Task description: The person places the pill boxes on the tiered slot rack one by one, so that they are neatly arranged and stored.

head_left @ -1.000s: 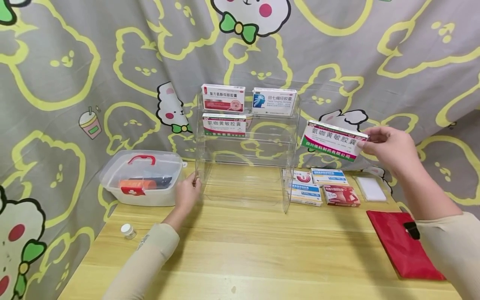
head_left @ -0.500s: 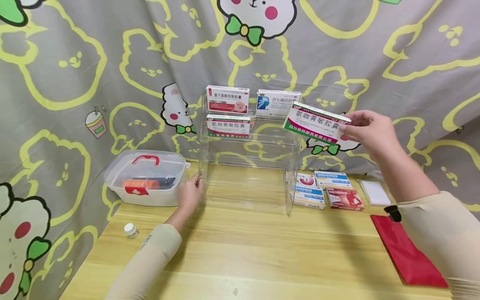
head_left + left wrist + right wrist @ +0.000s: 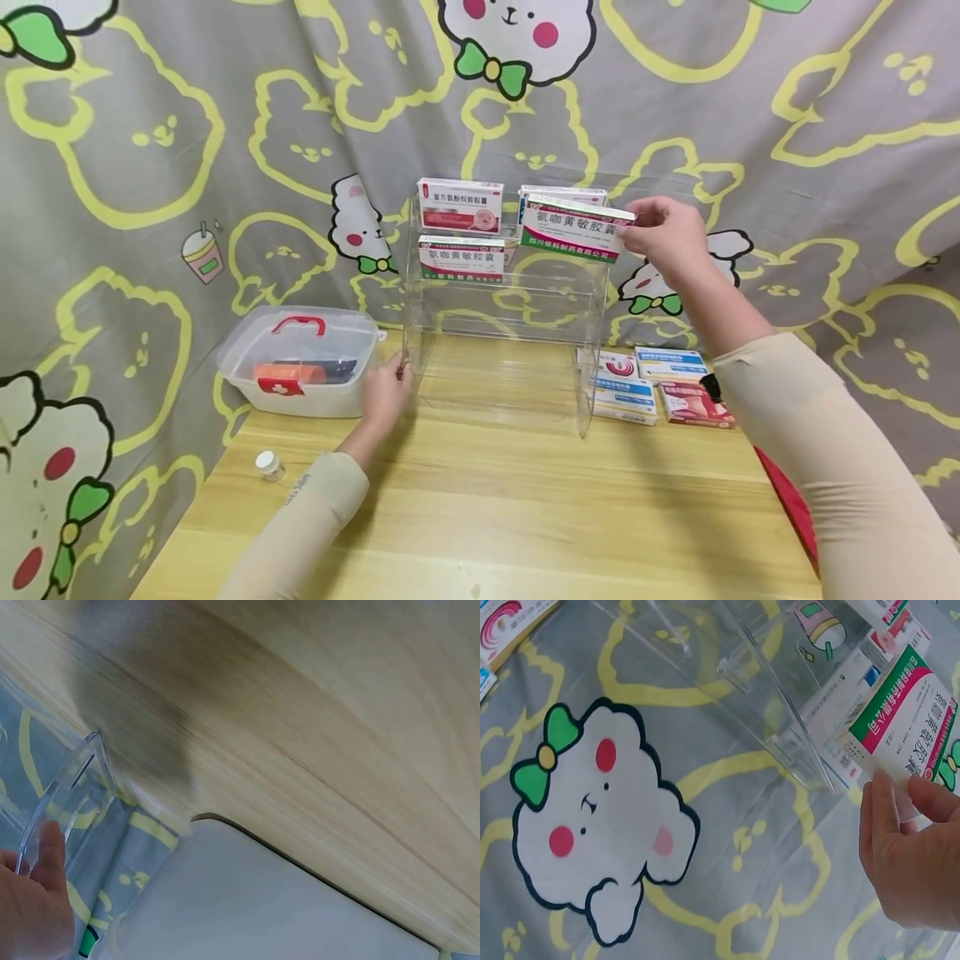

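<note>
Counts: 8 medicine boxes total, i.e. 3 on the clear rack [image 3: 502, 292], 1 held box [image 3: 576, 228] in the right hand [image 3: 663, 236], 4 flat boxes [image 3: 652, 385] on the table right of rack. 1 first-aid case [image 3: 300, 362] far left. 1 small white-capped bottle [image 3: 268, 465] near left. 1 red pouch [image 3: 787, 500] at right edge. 2 hands.

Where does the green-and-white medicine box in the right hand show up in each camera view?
Head: green-and-white medicine box upper centre, pinched by the right hand before the rack's upper right.
Left wrist: not in it.
Right wrist: box at right edge, above the fingers.
Shared landmark: clear acrylic rack.
</note>
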`<state>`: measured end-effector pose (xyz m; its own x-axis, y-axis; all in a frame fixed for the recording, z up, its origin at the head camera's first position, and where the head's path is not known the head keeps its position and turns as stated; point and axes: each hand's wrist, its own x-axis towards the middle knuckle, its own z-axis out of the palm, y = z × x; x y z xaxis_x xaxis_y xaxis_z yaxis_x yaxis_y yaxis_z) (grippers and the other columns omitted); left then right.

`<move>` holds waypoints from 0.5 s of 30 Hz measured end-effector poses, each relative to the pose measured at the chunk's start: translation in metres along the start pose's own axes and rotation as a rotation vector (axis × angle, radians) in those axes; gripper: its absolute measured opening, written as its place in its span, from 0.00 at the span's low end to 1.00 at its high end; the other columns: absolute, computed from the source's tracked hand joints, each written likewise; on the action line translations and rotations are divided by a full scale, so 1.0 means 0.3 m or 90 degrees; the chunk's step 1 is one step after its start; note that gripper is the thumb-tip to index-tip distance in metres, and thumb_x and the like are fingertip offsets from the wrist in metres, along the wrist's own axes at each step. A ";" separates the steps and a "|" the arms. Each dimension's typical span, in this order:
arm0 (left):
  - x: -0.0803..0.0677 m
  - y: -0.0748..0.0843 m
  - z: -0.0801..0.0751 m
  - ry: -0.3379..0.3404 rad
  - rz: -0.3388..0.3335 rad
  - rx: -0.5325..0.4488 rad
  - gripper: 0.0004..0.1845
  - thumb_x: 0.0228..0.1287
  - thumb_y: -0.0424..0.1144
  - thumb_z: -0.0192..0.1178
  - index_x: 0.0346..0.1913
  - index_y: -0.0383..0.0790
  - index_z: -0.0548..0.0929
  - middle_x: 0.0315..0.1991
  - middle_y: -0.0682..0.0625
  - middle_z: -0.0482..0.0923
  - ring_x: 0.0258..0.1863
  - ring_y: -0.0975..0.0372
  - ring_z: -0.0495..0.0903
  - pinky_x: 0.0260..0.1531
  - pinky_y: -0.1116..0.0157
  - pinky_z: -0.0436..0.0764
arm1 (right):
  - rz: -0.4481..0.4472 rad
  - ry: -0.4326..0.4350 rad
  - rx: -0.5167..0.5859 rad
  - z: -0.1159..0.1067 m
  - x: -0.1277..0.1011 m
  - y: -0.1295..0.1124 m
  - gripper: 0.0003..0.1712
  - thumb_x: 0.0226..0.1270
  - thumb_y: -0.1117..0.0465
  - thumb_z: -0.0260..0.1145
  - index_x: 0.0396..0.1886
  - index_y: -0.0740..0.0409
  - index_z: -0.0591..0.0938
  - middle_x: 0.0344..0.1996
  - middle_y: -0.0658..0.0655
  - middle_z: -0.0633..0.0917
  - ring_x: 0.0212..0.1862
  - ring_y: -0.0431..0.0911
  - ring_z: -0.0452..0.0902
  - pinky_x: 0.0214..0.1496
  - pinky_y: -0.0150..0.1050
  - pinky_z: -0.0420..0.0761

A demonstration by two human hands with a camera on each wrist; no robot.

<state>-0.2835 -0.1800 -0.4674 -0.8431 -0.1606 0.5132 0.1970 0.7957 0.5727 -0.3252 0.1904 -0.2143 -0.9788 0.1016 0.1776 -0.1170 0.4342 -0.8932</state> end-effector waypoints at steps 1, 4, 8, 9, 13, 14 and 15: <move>-0.002 -0.001 0.002 -0.002 -0.002 0.001 0.07 0.60 0.32 0.57 0.38 0.34 0.83 0.29 0.41 0.85 0.27 0.51 0.83 0.30 0.56 0.83 | -0.003 0.003 -0.016 0.012 0.008 0.001 0.20 0.61 0.63 0.65 0.53 0.60 0.76 0.38 0.50 0.75 0.40 0.41 0.73 0.39 0.26 0.80; -0.005 -0.002 0.005 -0.005 -0.004 0.003 0.06 0.60 0.32 0.57 0.37 0.35 0.83 0.28 0.42 0.85 0.27 0.51 0.83 0.29 0.56 0.82 | -0.012 0.013 -0.066 0.041 0.029 0.008 0.20 0.62 0.62 0.64 0.53 0.60 0.76 0.38 0.51 0.76 0.40 0.42 0.73 0.37 0.26 0.78; -0.004 -0.003 0.006 -0.002 -0.004 0.003 0.06 0.59 0.31 0.57 0.36 0.35 0.82 0.28 0.42 0.85 0.27 0.51 0.83 0.29 0.55 0.82 | -0.019 0.023 -0.129 0.068 0.047 0.021 0.20 0.62 0.60 0.64 0.53 0.59 0.77 0.42 0.55 0.79 0.43 0.45 0.73 0.37 0.29 0.76; -0.003 -0.004 0.007 -0.002 -0.005 0.004 0.06 0.59 0.31 0.57 0.36 0.35 0.82 0.28 0.42 0.85 0.27 0.51 0.83 0.29 0.55 0.82 | -0.019 0.026 -0.143 0.074 0.051 0.024 0.20 0.62 0.60 0.64 0.54 0.59 0.77 0.43 0.56 0.79 0.44 0.46 0.73 0.37 0.31 0.75; 0.001 -0.007 0.007 -0.002 -0.005 0.006 0.06 0.60 0.32 0.56 0.37 0.35 0.83 0.29 0.42 0.85 0.28 0.50 0.84 0.30 0.55 0.83 | -0.023 0.026 -0.166 0.088 0.067 0.037 0.20 0.63 0.59 0.63 0.54 0.59 0.77 0.47 0.58 0.79 0.47 0.48 0.73 0.42 0.37 0.74; 0.001 -0.007 0.007 -0.002 -0.005 0.006 0.07 0.60 0.32 0.56 0.37 0.35 0.83 0.29 0.42 0.85 0.28 0.50 0.84 0.30 0.55 0.83 | -0.025 0.025 -0.164 0.090 0.070 0.039 0.20 0.63 0.59 0.63 0.54 0.59 0.77 0.47 0.58 0.79 0.48 0.48 0.73 0.44 0.40 0.74; 0.000 -0.007 0.007 -0.002 -0.004 0.004 0.07 0.60 0.32 0.57 0.38 0.34 0.83 0.30 0.41 0.85 0.29 0.50 0.84 0.31 0.55 0.83 | -0.025 0.026 -0.164 0.092 0.073 0.040 0.20 0.63 0.58 0.63 0.54 0.58 0.77 0.47 0.58 0.80 0.49 0.48 0.73 0.52 0.43 0.72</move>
<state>-0.2851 -0.1803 -0.4699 -0.8459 -0.1644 0.5074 0.1878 0.7986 0.5719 -0.3526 0.1729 -0.2326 -0.9662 0.1144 0.2308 -0.1023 0.6519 -0.7513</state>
